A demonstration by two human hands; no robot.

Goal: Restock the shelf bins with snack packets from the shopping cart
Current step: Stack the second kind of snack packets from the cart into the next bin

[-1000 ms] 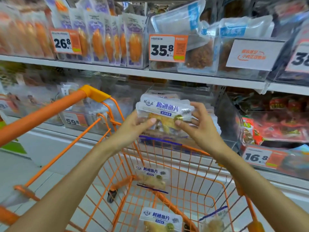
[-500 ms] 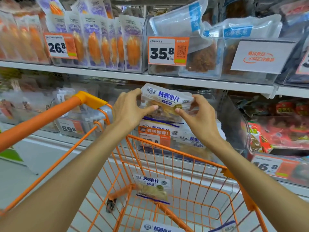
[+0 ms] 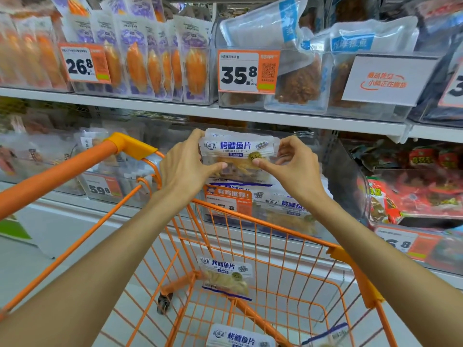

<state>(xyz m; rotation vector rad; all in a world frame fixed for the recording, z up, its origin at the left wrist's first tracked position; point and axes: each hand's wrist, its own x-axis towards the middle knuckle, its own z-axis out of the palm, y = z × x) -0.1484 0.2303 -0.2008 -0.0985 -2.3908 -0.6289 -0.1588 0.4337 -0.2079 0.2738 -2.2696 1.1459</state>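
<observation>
Orange shopping cart (image 3: 250, 219): three snack packets visible inside. One held packet (image 3: 238, 152), over the far bin (image 3: 348, 176); left hand (image 3: 185, 169) and right hand (image 3: 295, 171) each grasping an edge.

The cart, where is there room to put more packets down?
The cart floor is bare at the right, between the middle packet and the right wall. The near edge is crowded with two more packets.

both hands (image 3: 186, 169) gripping cod packet (image 3: 238, 152), orange cart (image 3: 275, 222)
</observation>
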